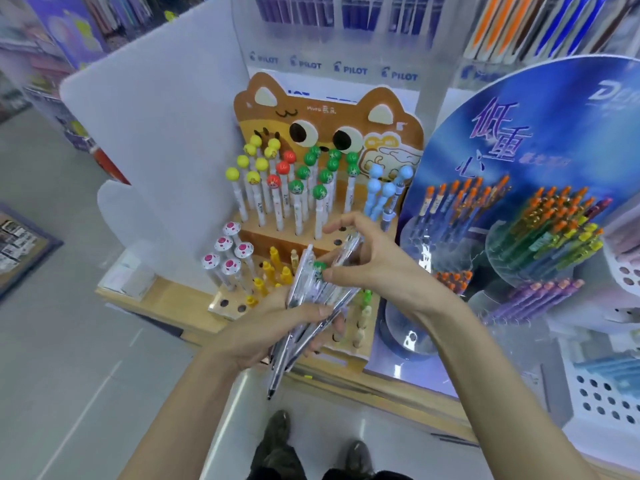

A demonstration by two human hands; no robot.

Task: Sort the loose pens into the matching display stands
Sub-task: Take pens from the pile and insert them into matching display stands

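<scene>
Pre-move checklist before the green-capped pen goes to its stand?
1. Right hand grip on green-capped pen: ok, fingertips pinch its cap.
2. Left hand holding bundle of clear pens: ok.
3. Pen clear of bundle: not ok, its barrel lies among them.
4. Matching home: ok, green-capped row stands in cat display stand.
5. Free holes on that tier: ok, two show beside the right hand.
6. Path to those holes: cannot tell, the right hand covers part.

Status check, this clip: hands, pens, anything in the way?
Left hand grips bundle of clear pens. Right hand pinches green-topped pen among them. Cat-face stand ahead, empty holes showing.
</scene>
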